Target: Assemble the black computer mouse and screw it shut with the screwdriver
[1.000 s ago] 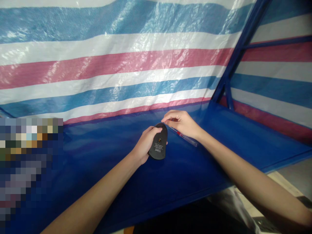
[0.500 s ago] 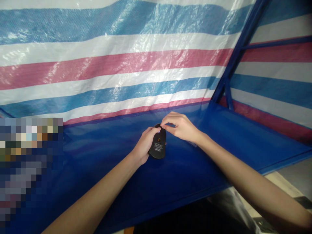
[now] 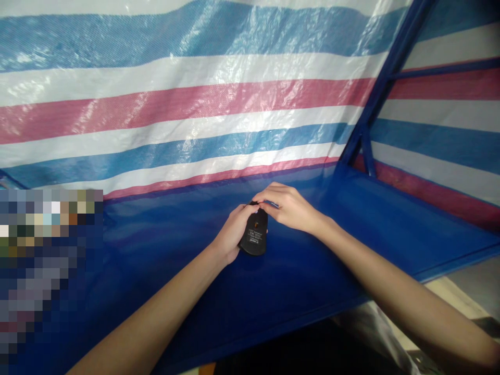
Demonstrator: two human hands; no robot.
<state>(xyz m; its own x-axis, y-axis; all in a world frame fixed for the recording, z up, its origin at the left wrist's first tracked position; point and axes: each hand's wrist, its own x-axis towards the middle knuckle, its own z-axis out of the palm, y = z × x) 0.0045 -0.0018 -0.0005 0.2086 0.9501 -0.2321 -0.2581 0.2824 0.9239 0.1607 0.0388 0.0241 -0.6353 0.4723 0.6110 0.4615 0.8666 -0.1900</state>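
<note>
Left hand (image 3: pixel 234 229) gripping upturned black mouse (image 3: pixel 255 240), right hand (image 3: pixel 291 207) at its far end — hands over blue tabletop (image 3: pixel 312 276), striped sheeting (image 3: pixel 175 107)

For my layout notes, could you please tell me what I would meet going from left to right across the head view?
Pixelated patch → left hand → black computer mouse → right hand → slanting blue post.
</note>
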